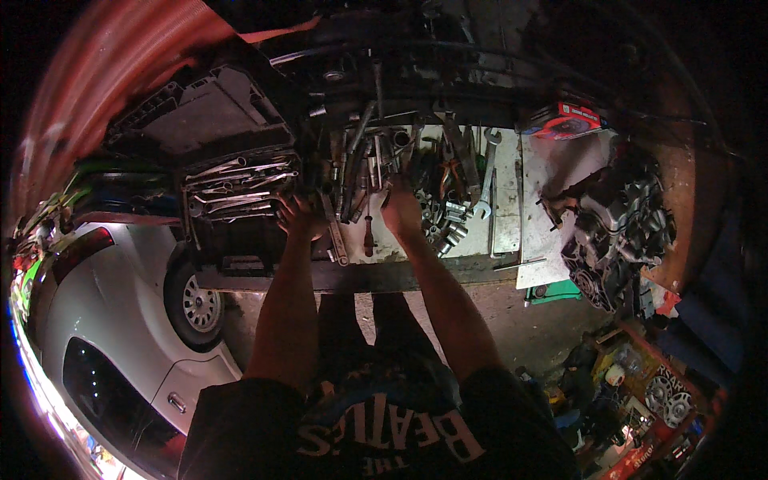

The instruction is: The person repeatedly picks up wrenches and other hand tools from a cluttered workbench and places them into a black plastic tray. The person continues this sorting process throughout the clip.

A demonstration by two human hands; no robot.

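My left hand (301,218) has its fingers apart at the right edge of an opened dark tool case (200,250). Several combination wrenches (240,192) lie in that case, just left of the fingers. My right hand (402,211) is over the workbench, its fingers drawn together. Whatever they may hold is hidden. Long ratchet handles and extensions (356,160) lie beyond and between the hands. Between my wrists rests a screwdriver (369,237). Loose sockets (453,234) are heaped right of my right hand, with orange-handled pliers (450,172) and a large open-end wrench (487,176) beyond.
The bench's front edge (352,279) runs before me. A greasy metal engine part (616,216) sits at the right, with a red box (570,120) behind it. A white car (120,296) stands at lower left. A cluttered crate (652,400) is at lower right.
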